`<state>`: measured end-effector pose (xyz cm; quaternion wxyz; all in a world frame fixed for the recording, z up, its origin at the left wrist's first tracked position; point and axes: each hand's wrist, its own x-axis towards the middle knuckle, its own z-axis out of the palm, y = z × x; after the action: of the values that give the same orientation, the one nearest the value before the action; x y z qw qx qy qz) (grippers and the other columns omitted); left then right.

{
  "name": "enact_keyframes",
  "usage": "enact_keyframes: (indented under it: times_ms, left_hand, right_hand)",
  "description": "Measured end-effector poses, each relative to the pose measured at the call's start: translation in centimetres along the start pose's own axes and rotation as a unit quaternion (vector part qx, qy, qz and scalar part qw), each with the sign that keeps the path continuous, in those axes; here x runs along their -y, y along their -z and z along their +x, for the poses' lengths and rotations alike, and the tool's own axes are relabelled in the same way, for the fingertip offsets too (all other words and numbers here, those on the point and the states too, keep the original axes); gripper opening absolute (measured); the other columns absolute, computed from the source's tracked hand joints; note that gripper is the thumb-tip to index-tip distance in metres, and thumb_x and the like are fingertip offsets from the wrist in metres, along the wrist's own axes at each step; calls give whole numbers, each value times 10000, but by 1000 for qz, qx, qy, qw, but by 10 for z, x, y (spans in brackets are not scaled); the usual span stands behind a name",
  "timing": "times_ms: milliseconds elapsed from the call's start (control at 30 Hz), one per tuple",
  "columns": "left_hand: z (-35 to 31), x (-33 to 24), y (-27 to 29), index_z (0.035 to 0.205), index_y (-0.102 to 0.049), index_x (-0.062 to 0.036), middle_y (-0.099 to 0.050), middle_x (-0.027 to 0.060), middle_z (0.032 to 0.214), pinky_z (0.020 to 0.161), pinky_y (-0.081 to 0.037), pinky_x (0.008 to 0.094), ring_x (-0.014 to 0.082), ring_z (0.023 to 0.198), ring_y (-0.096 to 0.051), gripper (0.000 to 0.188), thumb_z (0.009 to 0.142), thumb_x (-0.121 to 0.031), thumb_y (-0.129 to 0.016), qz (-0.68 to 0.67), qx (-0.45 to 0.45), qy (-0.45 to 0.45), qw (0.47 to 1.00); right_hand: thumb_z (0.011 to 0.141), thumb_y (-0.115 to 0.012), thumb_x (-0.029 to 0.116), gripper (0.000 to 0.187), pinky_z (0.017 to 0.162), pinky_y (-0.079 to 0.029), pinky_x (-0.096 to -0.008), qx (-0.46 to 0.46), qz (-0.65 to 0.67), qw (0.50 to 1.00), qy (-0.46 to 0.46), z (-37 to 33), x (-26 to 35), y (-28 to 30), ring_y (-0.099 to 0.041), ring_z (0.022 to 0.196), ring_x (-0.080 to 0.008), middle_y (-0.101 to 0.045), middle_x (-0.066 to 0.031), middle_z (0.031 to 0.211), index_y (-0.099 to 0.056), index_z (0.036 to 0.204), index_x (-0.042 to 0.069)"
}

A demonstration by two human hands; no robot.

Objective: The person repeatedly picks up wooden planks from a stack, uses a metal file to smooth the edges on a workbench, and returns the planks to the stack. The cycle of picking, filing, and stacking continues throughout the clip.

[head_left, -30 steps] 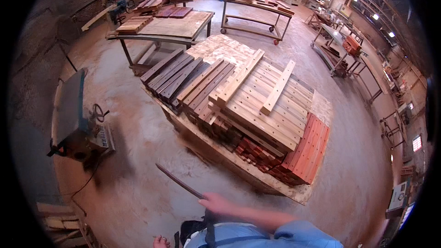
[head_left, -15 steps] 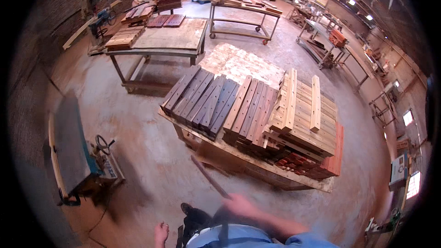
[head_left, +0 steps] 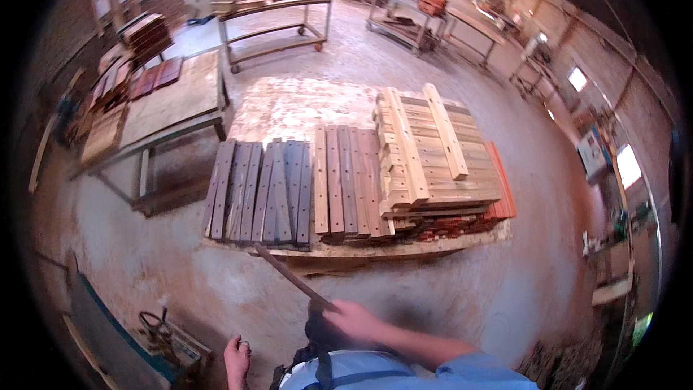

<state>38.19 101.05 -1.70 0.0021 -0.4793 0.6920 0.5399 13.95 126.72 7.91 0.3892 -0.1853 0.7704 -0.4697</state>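
My right hand [head_left: 357, 323] is closed round one end of a thin dark wooden strip [head_left: 294, 274], which slants up and left toward the front edge of a low table [head_left: 440, 244]. My left hand [head_left: 235, 358] hangs low on the left, its fingers curled, with nothing seen sticking out of it. On the table lie rows of drilled slats: dark grey-purple slats [head_left: 249, 191] nearest the strip's far end, brown slats [head_left: 348, 180] in the middle. To the right rises a stack of pale slats [head_left: 458, 180], two loose ones lying across its top. Red slats [head_left: 501, 180] show at its right edge.
A machine with a handwheel [head_left: 151, 323] stands at the lower left. Behind it is a wooden-topped table [head_left: 173, 105] with stacked boards. A wheeled rack [head_left: 274, 7] and another metal table [head_left: 404, 9] stand farther back. A control box [head_left: 593, 155] is by the right wall.
My view has swung right, and the slat table now sits squarely before me and closer. My right hand still grips the dark strip; my left hand stays low with curled fingers.
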Motion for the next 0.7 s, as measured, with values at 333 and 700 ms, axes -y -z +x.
enact_keyframes:
  times_ms: [333, 700]
  left_hand:
    - [96, -74, 42, 1298, -481, 42, -597, 158, 1096, 750, -511, 309, 190, 914, -592, 488, 900, -224, -574, 18, 99, -48, 994]
    - [222, -152, 141, 1290, -490, 59, -611, 181, 1116, 786, -514, 292, 212, 917, -622, 448, 924, -193, -547, 38, 151, -97, 983]
  right_hand:
    - [853, -663, 239, 281, 637, -491, -352, -286, 16, 958, -16, 24, 89, 50, -641, 704, -248, -653, -157, 783, -613, 1030, 27]
    - [759, -715, 170, 268, 702, -475, -373, -677, -199, 708, -25, 24, 134, 151, -593, 764, -274, -589, -156, 808, -552, 880, -4]
